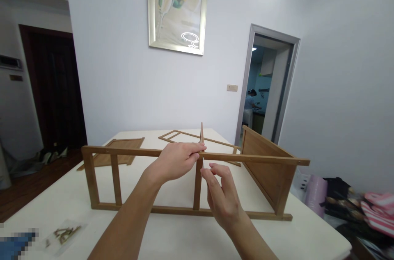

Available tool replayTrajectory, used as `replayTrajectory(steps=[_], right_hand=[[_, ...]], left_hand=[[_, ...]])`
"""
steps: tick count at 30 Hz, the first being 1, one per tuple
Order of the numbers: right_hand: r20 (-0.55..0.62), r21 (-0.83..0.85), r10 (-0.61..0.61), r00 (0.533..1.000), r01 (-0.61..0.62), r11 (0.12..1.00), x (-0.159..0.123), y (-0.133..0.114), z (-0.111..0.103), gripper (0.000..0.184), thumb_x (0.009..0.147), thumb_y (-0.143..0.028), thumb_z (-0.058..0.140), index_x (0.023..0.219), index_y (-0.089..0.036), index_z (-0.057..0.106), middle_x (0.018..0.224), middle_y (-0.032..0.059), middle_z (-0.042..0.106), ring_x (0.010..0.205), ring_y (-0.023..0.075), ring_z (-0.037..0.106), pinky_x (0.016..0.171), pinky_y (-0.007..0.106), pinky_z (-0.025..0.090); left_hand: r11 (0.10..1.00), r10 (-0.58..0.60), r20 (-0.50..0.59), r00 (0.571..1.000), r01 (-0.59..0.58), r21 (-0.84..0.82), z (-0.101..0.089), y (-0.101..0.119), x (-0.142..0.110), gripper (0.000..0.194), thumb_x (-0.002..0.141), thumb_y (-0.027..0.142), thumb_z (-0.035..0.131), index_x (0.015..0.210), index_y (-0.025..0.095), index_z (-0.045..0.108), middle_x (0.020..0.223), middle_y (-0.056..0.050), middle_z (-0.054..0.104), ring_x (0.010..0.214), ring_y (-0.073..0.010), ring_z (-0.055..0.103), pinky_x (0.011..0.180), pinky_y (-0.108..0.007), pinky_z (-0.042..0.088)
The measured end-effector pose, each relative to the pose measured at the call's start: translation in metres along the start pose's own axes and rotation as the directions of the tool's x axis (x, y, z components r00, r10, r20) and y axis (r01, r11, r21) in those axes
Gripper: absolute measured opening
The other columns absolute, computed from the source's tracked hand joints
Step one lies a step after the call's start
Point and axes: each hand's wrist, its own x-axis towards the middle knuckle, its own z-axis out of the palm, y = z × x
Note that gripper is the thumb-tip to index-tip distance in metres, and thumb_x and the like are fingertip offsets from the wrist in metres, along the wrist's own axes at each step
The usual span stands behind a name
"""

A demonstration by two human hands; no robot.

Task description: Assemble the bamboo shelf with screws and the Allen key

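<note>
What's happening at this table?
A person is working on a wooden frame set on edge on a white table. The left hand rests on its upper rail near the middle post; the right hand holds a slim metal tool at that joint. An upright panel stands at the frame's right end, and a bag of fasteners lies at the near left.

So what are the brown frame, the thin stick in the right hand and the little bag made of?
The brown frame looks like wood, maybe bamboo, smooth and dull: its bars are warm brown. The thin stick is probably shiny metal: it's silvery. The little bag seems clear plastic: it's see-through.
</note>
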Motion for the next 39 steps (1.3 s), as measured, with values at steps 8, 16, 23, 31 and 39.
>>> replayTrajectory(steps=[8, 16, 23, 31, 39], right_hand=[[0.079, -0.085, -0.073, 0.994, 0.079, 0.993, 0.015, -0.013, -0.004, 0.036, 0.086, -0.001, 0.050, 0.120, -0.011, 0.052, 0.084, 0.0087, 0.053, 0.076, 0.0181, 0.048, 0.061, 0.031, 0.044], [0.123, -0.106, -0.005, 0.992, 0.018, 0.994, 0.019, -0.008, -0.018, 0.029, 0.088, -0.003, 0.050, 0.113, -0.014, 0.057, 0.088, 0.0077, 0.053, 0.077, 0.0150, 0.049, 0.063, 0.027, 0.046], [0.075, -0.085, 0.030, 0.997, -0.023, 0.996, 0.022, -0.017, -0.014, 0.024, 0.088, -0.003, 0.051, 0.107, -0.014, 0.060, 0.077, 0.0045, 0.053, 0.069, 0.0139, 0.049, 0.059, 0.026, 0.044], [0.132, -0.170, 0.096, 0.987, -0.073, 0.983, 0.025, -0.023, -0.012, 0.015, 0.088, -0.006, 0.048, 0.086, -0.015, 0.059, 0.066, 0.0017, 0.048, 0.059, 0.0137, 0.046, 0.052, 0.027, 0.035], [0.133, -0.069, 0.128, 0.983, -0.120, 0.990, 0.013, -0.016, -0.006, 0.021, 0.090, -0.007, 0.047, 0.104, -0.015, 0.060, 0.069, 0.0033, 0.061, 0.061, 0.0131, 0.056, 0.056, 0.024, 0.045]], left_hand=[[1.000, -0.018, 0.011, 1.000, 0.019, -0.004, 0.000, 0.001, 0.000, 0.042, 0.090, 0.030, 0.038, 0.122, 0.039, 0.063, 0.130, 0.014, 0.061, 0.120, -0.0160, 0.058, 0.101, -0.029, 0.044], [1.000, -0.015, 0.009, 1.000, 0.015, -0.006, -0.001, 0.002, 0.000, 0.043, 0.090, 0.029, 0.037, 0.123, 0.037, 0.063, 0.130, 0.013, 0.061, 0.121, -0.0165, 0.057, 0.103, -0.031, 0.043], [1.000, -0.021, 0.020, 1.000, 0.022, -0.020, -0.001, 0.002, -0.001, 0.043, 0.090, 0.029, 0.037, 0.122, 0.039, 0.063, 0.130, 0.013, 0.061, 0.120, -0.0162, 0.057, 0.102, -0.030, 0.044], [0.999, -0.033, 0.023, 0.999, 0.034, -0.023, -0.002, 0.003, 0.000, 0.042, 0.090, 0.030, 0.038, 0.122, 0.039, 0.063, 0.130, 0.012, 0.061, 0.120, -0.0174, 0.058, 0.103, -0.031, 0.044], [1.000, -0.017, 0.018, 1.000, 0.018, -0.025, -0.001, 0.001, 0.000, 0.041, 0.090, 0.030, 0.039, 0.122, 0.039, 0.063, 0.129, 0.013, 0.061, 0.121, -0.0163, 0.057, 0.104, -0.031, 0.043]])
